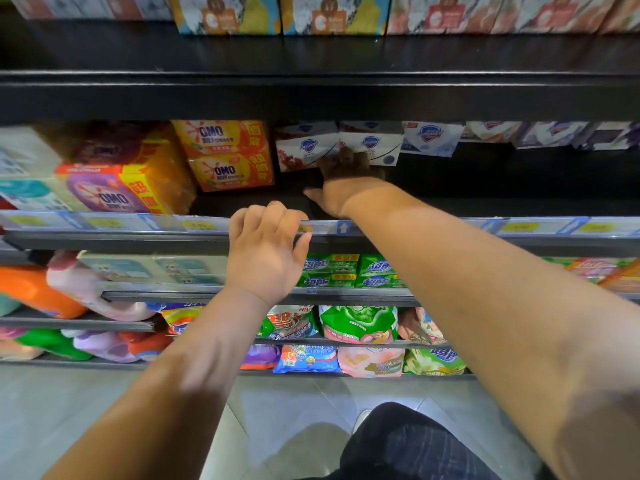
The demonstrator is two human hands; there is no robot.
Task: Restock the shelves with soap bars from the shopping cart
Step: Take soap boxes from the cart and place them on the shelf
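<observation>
Two white soap boxes [372, 142] with a blue shield logo stand at the back of the dark middle shelf [485, 202], another box [304, 147] just to their left. My right hand [346, 181] reaches deep into the shelf, its fingertips against the lower front of the right box; the fingers are in shadow. My left hand [266, 251] rests on the shelf's front rail [104, 225], fingers curled over the price strip. The shopping cart is out of view.
Orange OMO soap packs [227, 155] sit left of the white boxes. More white boxes [433, 138] line the shelf to the right. Green soap packs [346, 271] and detergent bags fill the lower shelves. A black shelf board [311, 95] hangs overhead.
</observation>
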